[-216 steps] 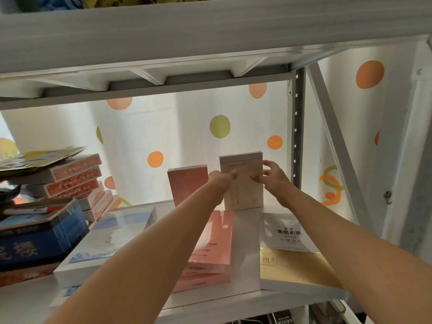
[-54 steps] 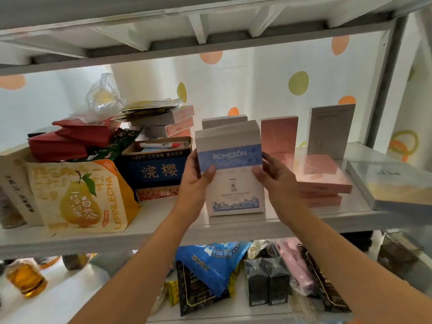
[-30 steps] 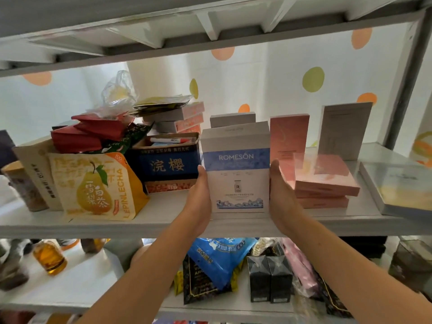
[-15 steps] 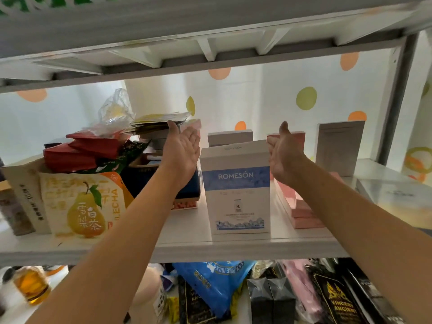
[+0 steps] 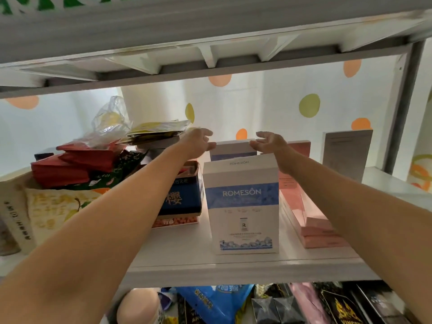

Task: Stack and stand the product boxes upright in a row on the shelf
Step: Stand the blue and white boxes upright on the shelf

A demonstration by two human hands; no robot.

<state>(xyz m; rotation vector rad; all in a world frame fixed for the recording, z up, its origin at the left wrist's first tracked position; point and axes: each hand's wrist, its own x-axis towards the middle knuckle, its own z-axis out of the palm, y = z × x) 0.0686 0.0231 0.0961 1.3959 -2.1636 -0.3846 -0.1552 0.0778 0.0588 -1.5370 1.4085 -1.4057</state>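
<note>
My left hand [image 5: 198, 142] and right hand [image 5: 271, 143] flank the rear box [image 5: 231, 148] at frame centre (fingers spread, gripping nothing); the Romeson box [image 5: 242, 206] stands upright below.

**Both hands reaching for the rear box**

A white and blue box [image 5: 242, 206] is standing upright near the front edge of the shelf [image 5: 233, 268]. Behind it, a second white box [image 5: 231, 149] is standing upright too. The left hand [image 5: 198, 142] and right hand [image 5: 271, 143] are hovering open-fingered at its top corners. Pink boxes [image 5: 311, 228] are lying stacked on the right, a blue box [image 5: 184, 199] on the left.
</note>
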